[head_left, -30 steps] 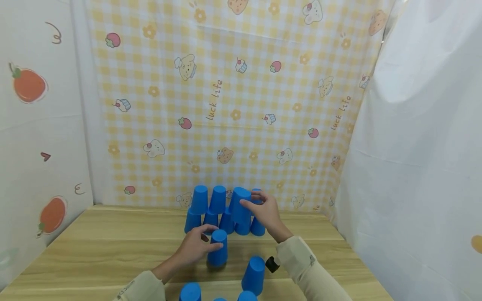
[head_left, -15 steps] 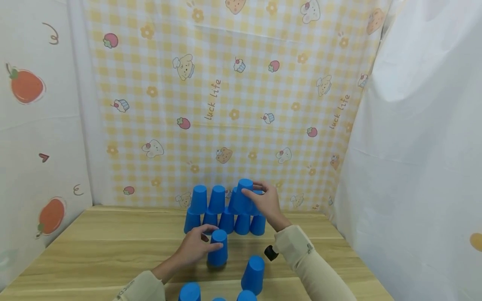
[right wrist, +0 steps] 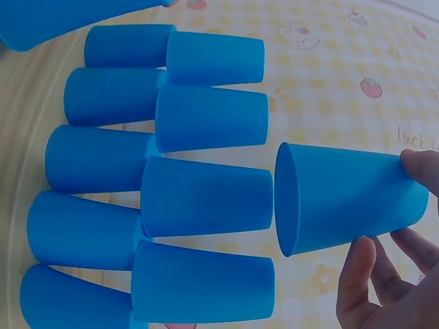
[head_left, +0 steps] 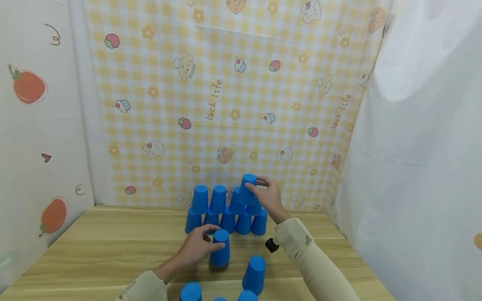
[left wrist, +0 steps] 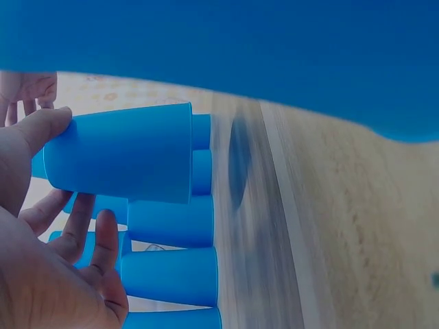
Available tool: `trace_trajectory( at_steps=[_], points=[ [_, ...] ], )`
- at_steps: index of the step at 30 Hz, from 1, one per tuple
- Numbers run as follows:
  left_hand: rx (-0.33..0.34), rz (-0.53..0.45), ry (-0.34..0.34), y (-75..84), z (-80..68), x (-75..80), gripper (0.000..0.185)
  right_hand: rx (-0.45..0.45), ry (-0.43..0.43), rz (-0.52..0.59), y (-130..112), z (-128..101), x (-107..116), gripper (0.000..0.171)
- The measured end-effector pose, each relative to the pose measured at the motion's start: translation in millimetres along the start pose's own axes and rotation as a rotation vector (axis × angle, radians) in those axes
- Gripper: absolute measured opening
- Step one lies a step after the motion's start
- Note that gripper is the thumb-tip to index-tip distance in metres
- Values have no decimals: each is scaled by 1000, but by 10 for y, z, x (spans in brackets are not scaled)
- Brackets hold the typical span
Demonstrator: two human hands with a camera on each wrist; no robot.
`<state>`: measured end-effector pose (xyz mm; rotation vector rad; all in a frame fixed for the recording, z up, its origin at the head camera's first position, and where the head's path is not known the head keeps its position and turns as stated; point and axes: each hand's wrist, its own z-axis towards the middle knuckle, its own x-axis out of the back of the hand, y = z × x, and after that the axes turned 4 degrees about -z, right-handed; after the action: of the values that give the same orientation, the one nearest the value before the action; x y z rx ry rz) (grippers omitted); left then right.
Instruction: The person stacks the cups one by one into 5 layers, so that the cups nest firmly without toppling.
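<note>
A pyramid of upturned blue cups (head_left: 226,211) stands at the back of the wooden table (head_left: 113,246), a bottom row with a second row on it, also seen in the right wrist view as the stacked cups (right wrist: 171,178). My right hand (head_left: 260,190) holds one more blue cup (head_left: 247,188) (right wrist: 350,199), mouth down, just above the second row's right part. My left hand (head_left: 205,242) grips a single upturned blue cup (head_left: 219,248) (left wrist: 123,161) that stands on the table in front of the pyramid.
Loose blue cups stand near the front edge: one (head_left: 254,274) at the right, one (head_left: 190,292) at the left, another (head_left: 246,296) between. Patterned cloth walls close in the back and sides. A blurred blue cup (left wrist: 274,55) fills the top of the left wrist view.
My right hand has raised its cup from in front of the second row to above it, a little to the right. The left hand and its cup have stayed put.
</note>
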<state>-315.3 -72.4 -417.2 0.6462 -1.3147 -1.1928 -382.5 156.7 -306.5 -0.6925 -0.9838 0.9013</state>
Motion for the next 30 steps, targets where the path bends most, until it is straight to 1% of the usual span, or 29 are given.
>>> trace_trajectory(
  at_steps=[3, 8, 17, 30],
  points=[
    [-4, -8, 2, 3, -2, -11, 49, -2, 4, -4, -3, 40, -6, 52],
    [-14, -9, 0, 4, -9, -20, 50, -38, 4, -8, 4, 76, -12, 54],
    [-6, -6, -1, -29, -12, -5, 47, -69, 31, 8, -1, 124, -3, 54],
    [-8, -9, 3, -70, -1, 21, 45, -62, 28, 3, -69, 205, -18, 52]
  ],
)
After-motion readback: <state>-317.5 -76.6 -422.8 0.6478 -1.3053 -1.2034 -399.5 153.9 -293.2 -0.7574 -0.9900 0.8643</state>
